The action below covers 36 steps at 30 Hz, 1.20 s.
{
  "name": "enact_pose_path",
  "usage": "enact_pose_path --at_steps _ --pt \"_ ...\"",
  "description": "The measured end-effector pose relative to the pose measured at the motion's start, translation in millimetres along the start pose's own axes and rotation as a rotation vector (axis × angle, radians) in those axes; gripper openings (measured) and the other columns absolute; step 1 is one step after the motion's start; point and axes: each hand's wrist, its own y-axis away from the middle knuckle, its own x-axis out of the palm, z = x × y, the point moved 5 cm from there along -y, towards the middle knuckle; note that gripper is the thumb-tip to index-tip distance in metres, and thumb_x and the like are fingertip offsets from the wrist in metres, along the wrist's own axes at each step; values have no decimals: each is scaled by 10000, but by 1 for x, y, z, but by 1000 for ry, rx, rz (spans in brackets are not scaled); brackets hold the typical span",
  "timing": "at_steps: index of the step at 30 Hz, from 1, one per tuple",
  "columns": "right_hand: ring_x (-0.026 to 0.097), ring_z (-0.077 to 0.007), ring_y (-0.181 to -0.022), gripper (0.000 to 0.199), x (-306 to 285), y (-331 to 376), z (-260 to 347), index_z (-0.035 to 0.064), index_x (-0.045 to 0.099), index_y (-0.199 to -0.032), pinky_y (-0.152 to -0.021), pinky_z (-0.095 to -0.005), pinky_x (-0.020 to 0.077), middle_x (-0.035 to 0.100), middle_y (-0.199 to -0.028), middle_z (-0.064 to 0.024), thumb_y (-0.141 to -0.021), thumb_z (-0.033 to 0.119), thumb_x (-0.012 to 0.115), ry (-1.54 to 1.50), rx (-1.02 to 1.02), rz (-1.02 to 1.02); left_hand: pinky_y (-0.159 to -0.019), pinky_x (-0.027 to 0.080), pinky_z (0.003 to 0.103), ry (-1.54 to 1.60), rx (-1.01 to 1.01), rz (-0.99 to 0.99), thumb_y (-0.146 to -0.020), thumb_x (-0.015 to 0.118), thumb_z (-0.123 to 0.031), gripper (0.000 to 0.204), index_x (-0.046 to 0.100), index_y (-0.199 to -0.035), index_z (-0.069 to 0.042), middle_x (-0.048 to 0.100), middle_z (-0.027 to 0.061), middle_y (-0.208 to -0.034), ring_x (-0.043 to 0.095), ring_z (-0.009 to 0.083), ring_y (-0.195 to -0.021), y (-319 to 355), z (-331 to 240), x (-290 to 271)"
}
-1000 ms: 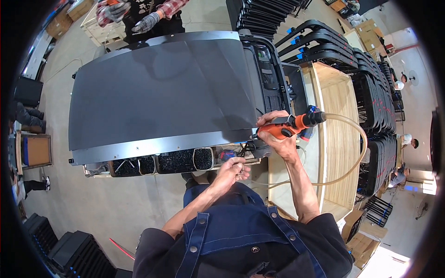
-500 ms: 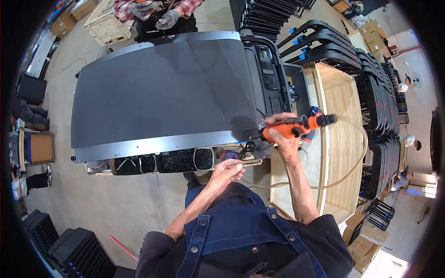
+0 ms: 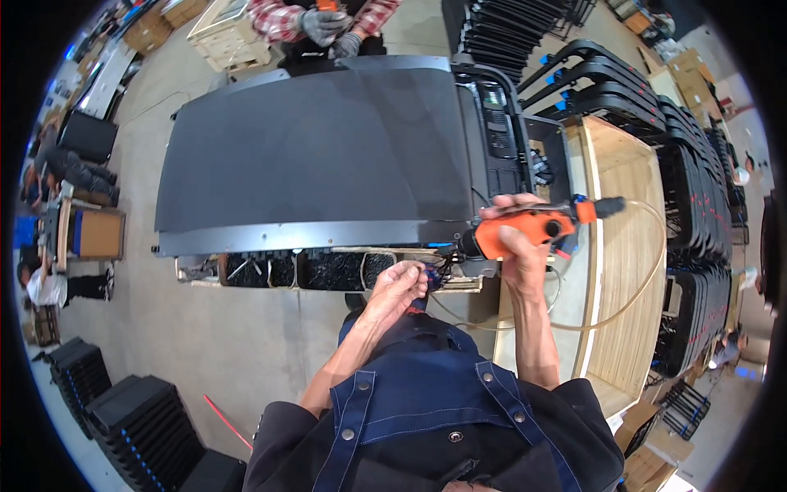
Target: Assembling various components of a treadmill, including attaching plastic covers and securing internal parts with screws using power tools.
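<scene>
My right hand (image 3: 526,266) grips an orange power screwdriver (image 3: 504,238) with a black nose and a hose. Its nose points left, at the near right corner of a wide black treadmill deck (image 3: 320,156); whether it touches there I cannot tell. A silver side rail (image 3: 287,238) with screw holes runs along the deck's near edge. In front of that rail, my left hand (image 3: 398,285) is closed with the thumb against the fingers; what it holds, if anything, is hidden. Just left of it are bins (image 3: 332,271) of small dark hardware.
Right of the deck stands an open wooden crate (image 3: 615,246), with a pale hose (image 3: 607,320) looping over it. Across the deck, a co-worker's gloved hands (image 3: 326,29) hold an orange tool. Black frames (image 3: 697,246) are stacked beyond the crate, black parts (image 3: 139,410) at lower left.
The whole view has shifted, so the deck sits farther right. My right hand has turned the screwdriver, its nose now near the rail's end. The co-worker's hands have come together around an orange tool.
</scene>
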Motion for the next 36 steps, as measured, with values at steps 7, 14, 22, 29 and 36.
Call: enact_pose_path --at_steps 7,14,22,29,36 --pt "658 -262 -1030 513 6 27 -19 97 501 -1279 -1062 -565 469 608 -1177 -101 -815 68 716 -255 68 -3 -644 512 261 99 31 54 -973 669 -219 234 641 -1092 -20 651 51 -853 606 114 -725 16 -12 2" --pt "673 -273 -1023 480 29 43 -44 47 484 -1273 -1020 -555 509 631 -1173 -138 -834 57 676 -252 65 -105 -631 480 239 -252 180 -92 -981 675 -260 264 663 -1059 -9 649 38 -842 577 88 -696 38 -40 -23" --pt "668 -289 -1036 488 104 61 -83 55 483 -1288 -1022 -509 511 628 -1194 -157 -846 53 689 -158 25 -262 -564 380 221 -796 458 -254 -993 641 -339 327 703 -1034 -20 627 -2 -736 491 48 -628 59 -123 -50" --pt "684 -271 -1015 456 195 42 -102 16 502 -1197 -943 -427 563 649 -1153 -183 -798 -88 696 235 -189 32 -590 450 279 -826 441 -298 -994 614 -254 285 720 -1060 2 644 47 -683 576 89 -606 36 -159 -76" --pt "689 -227 -967 447 236 29 -123 11 528 -1142 -872 -370 585 678 -1070 -169 -753 -135 692 468 -142 161 -551 423 276 -830 435 -271 -1055 498 -289 360 697 -1055 10 594 17 -649 523 97 -566 55 -177 -99"
